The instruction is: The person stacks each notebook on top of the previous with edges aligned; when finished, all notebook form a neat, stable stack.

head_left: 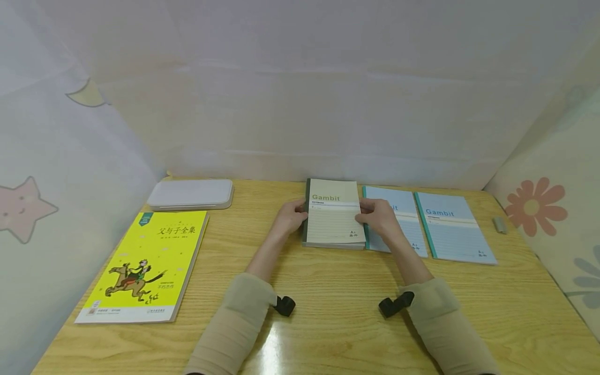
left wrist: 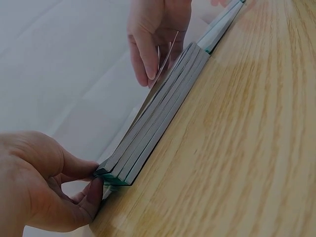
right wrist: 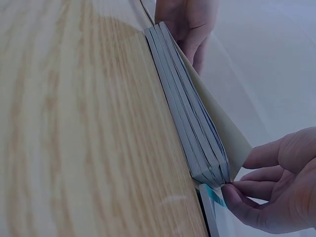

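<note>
A stack of notebooks (left wrist: 153, 123) lies near the back of the table, topped by a cream Gambit notebook (head_left: 334, 216) with a dark spine. At the spine side, my left hand (head_left: 290, 216) pinches the stack's edge between thumb and fingers. My right hand (head_left: 377, 214) holds the opposite side, its thumb at the page edges and fingers at the cream cover, which bows up a little in the right wrist view. Beside the stack lies a blue notebook (head_left: 391, 200), partly covered by the right hand and wrist. How many notebooks each hand grips cannot be told.
Another blue notebook (head_left: 457, 229) lies farther right, with a small grey eraser-like block (head_left: 499, 225) beyond it. On the left are a thick yellow book (head_left: 136, 245) and a white case (head_left: 189, 194). A pale cloth wall (head_left: 328, 114) borders the table's back.
</note>
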`<act>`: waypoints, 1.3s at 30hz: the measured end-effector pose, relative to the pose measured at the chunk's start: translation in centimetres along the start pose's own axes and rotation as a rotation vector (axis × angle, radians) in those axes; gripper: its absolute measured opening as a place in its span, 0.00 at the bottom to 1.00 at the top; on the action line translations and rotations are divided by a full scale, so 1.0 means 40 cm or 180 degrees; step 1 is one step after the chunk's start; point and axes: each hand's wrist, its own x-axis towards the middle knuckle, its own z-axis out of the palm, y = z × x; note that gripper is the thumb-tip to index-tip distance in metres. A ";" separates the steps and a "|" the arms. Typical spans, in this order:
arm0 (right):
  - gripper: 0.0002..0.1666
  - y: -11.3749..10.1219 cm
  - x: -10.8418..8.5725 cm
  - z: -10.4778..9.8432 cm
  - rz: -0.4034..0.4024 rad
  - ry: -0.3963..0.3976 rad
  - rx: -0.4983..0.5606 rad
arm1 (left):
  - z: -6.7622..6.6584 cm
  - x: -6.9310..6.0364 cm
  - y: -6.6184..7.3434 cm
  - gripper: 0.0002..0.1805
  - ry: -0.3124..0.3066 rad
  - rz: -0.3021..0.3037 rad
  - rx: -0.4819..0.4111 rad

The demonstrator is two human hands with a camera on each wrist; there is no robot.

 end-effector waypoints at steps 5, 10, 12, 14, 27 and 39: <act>0.32 -0.006 -0.003 0.000 -0.0032 -0.0032 -0.0273 | 0.000 -0.001 0.000 0.31 0.0003 0.0031 0.0043; 0.34 -0.007 -0.004 -0.002 -0.0106 -0.0112 -0.0596 | 0.001 0.001 -0.001 0.31 0.0006 0.0024 0.0069; 0.34 -0.009 -0.005 -0.002 -0.0123 -0.0138 -0.0700 | 0.001 0.002 -0.001 0.31 0.0002 0.0009 0.0066; 0.35 -0.013 -0.006 -0.001 -0.0131 -0.0141 -0.0784 | 0.002 0.003 -0.001 0.30 -0.0003 -0.0004 0.0061; 0.31 -0.004 -0.010 0.002 -0.0249 -0.0119 -0.0651 | 0.000 -0.001 0.004 0.31 0.0021 -0.0028 -0.0031; 0.36 0.023 -0.002 -0.064 -0.0120 -0.0030 -0.0114 | 0.000 -0.011 0.047 0.26 0.0540 0.0433 -0.0130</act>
